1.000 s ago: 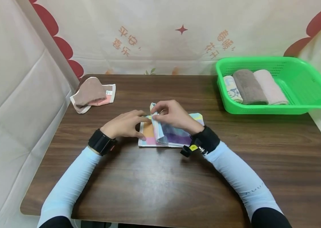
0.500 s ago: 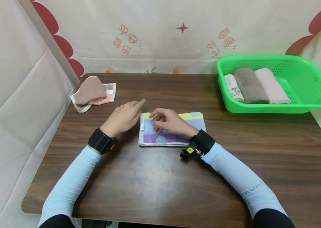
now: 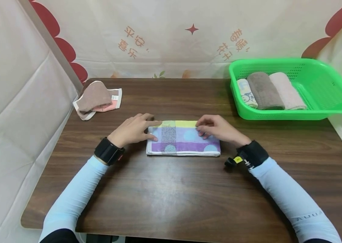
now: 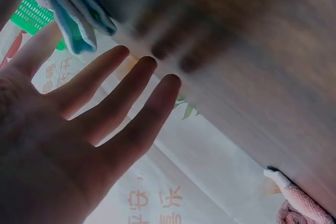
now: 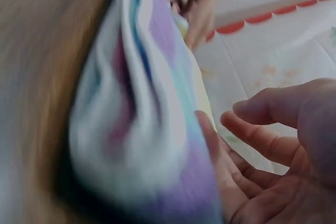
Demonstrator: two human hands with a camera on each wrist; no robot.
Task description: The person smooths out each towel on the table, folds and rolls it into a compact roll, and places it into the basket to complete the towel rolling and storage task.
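A folded towel [image 3: 186, 145], checked in purple, blue and yellow with white edging, lies flat on the table. My left hand [image 3: 133, 131] is at its left end, with index finger and thumb on the top layer. In the left wrist view its other fingers [image 4: 126, 114] are spread and fairly straight beside the towel's layered edge [image 4: 76, 22]. Over the towel's right part is my right hand [image 3: 219, 130], its fingers loosely bent. The right wrist view shows its thumb [image 5: 268, 103] apart from the towel's thick folded layers [image 5: 142, 114], with other fingers touching or close to the side.
A green basket [image 3: 283, 116] at the back right holds a patterned, a grey and a pale pink rolled towel. Toward the back left lies a crumpled brown and pink cloth [image 3: 96, 98]. The brown table [image 3: 159, 195] meets white hangings behind and at left.
A flap pinched by the right hand was let go, and the towel now lies flat. The right hand has moved rightward. The left hand lifted off, then came back to the left end.
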